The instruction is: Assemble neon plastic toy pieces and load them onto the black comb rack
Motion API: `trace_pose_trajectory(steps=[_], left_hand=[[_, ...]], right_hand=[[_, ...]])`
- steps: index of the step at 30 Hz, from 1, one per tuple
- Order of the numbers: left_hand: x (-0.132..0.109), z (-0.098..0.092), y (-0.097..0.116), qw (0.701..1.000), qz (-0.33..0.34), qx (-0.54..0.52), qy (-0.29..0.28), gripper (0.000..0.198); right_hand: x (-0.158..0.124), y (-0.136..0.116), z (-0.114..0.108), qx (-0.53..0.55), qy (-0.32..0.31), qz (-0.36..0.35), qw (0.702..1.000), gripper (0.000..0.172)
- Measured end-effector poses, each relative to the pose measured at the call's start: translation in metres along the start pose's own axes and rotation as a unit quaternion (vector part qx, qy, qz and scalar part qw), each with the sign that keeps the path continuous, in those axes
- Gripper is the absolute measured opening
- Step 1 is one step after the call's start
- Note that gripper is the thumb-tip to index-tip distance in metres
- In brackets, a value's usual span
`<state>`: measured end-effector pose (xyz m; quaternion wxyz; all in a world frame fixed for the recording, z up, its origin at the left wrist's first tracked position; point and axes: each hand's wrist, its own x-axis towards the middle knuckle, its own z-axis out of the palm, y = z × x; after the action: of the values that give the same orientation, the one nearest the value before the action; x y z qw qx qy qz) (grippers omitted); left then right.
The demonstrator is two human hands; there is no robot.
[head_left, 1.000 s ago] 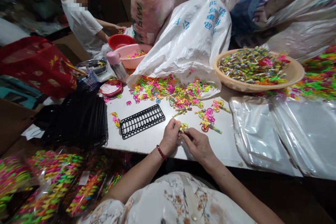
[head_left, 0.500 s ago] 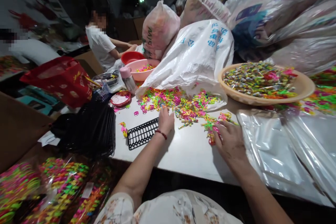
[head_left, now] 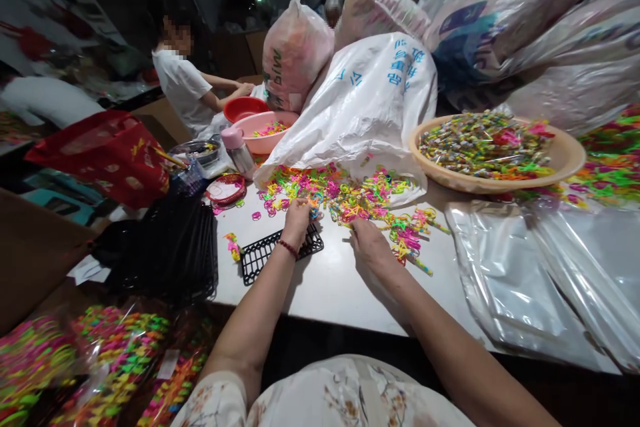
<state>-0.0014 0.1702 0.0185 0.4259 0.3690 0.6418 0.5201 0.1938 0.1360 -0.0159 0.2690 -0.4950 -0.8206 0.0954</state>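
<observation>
Taking the picture's middle as the clock's centre, two bare hands are working over a white table (head_left: 345, 297). Since half a second ago, the right hand (head_left: 371, 243) is leaving the small cluster of toys (head_left: 409, 239) and is now leaning in at 4 o'clock, its fingers curling at the near edge of the bright pile of plastic pieces (head_left: 336, 192), which is lying at the centre. Whether it is gripping anything, I cannot tell. The left hand (head_left: 297, 219) is still reaching to the pile, at 7 o'clock, fingers loosely bunching, with a small blue piece (head_left: 314, 209) showing beside the fingertips; whether they are holding it is unclear. Its wrist is crossing above the black rack (head_left: 267, 252), also at 7 o'clock, which was lying uncovered a second ago, when both hands were meeting in front of the pile.

For writing, the white sack (head_left: 370, 97) at 1 o'clock is showing blue Chinese characters, 公 and 品 among them. The pinkish sack (head_left: 299, 57) at 12 o'clock is carrying dark green letters, tilting sideways and hard to read. At 9 o'clock, a red bag (head_left: 113, 160) is displaying yellow marks too blurred for reading.
</observation>
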Motion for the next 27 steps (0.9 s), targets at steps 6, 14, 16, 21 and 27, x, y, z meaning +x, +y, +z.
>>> trace_pose_trajectory(steps=[6, 14, 16, 21, 27], left_hand=[[-0.058, -0.007, 0.002, 0.950, -0.125, -0.259, -0.121, 0.021], [-0.109, 0.016, -0.009, 0.907, -0.156, -0.329, -0.211, 0.022], [-0.116, 0.020, -0.013, 0.923, -0.105, -0.298, -0.220, 0.022], [-0.126, 0.026, -0.017, 0.943, -0.056, -0.256, -0.204, 0.025], [-0.127, 0.032, -0.019, 0.914, -0.211, -0.279, -0.206, 0.038]], right_hand=[[-0.029, -0.010, -0.031, 0.257, 0.083, 0.114, 0.956, 0.019], [-0.056, -0.030, -0.051, 0.444, 0.027, 0.205, 0.872, 0.037], [-0.059, -0.031, -0.051, 0.434, 0.025, 0.206, 0.877, 0.043], [-0.064, -0.030, -0.052, 0.360, 0.075, 0.170, 0.914, 0.031], [-0.077, -0.032, -0.045, 0.147, 0.034, -0.013, 0.988, 0.032]])
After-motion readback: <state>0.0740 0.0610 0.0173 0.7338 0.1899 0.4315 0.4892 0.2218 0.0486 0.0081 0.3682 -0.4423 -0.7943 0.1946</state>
